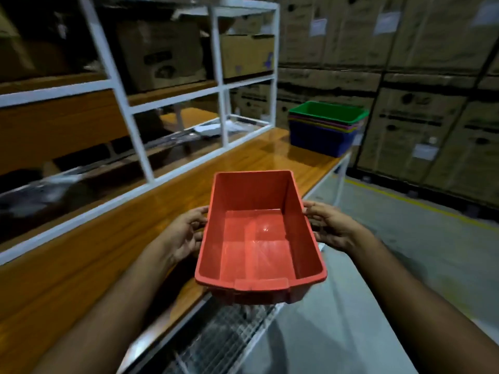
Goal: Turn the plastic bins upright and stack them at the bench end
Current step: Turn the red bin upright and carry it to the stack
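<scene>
Red bin (pixel 259 238) upright, mouth up, long axis running away from the person, held in air over the worktop (pixel 81 279) front edge. Left hand (pixel 186 233) and right hand (pixel 332 228) grip its long sides, fingers curled on the rim. Smooth tapered plastic, lipped rim. Nested bin stack (pixel 324 125), green on top, sits at the glossy wooden worktop's far end; bare surface between.

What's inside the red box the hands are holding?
Nothing. The red bin, held upright by the left hand and right hand, shows only its bare, shiny floor and walls. What lies directly beneath it is hidden by the bin itself.
</scene>
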